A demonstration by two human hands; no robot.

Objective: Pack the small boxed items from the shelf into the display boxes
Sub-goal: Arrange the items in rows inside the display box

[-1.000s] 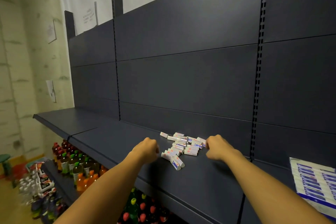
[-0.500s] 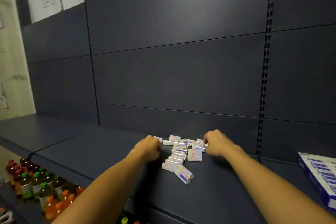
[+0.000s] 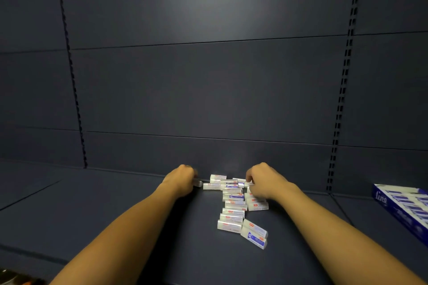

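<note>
The view has swung in closer and squarer to the dark matte metal shelf than a second ago; the bottles and pale wall that showed on the left are gone, and flat blue-grey back panels fill the top. On the left, the left hand has pushed further back toward the rear panel, fingers curled, and it grips one small white carton whose end pokes out just beside the knuckles. In the middle lies the heap of small boxed items, slim rectangular cardboard cartons, glossy white with blue and red print, strung in a loose row from the back of the shelf toward the front edge, the nearest two lying askew against each other. The right hand is now down on the far end of that heap, fingers bent, pinching a carton at the top of the pile. Far right, at the frame's edge, sits a display box, blue and white card, holding cartons in neat parallel rows.
</note>
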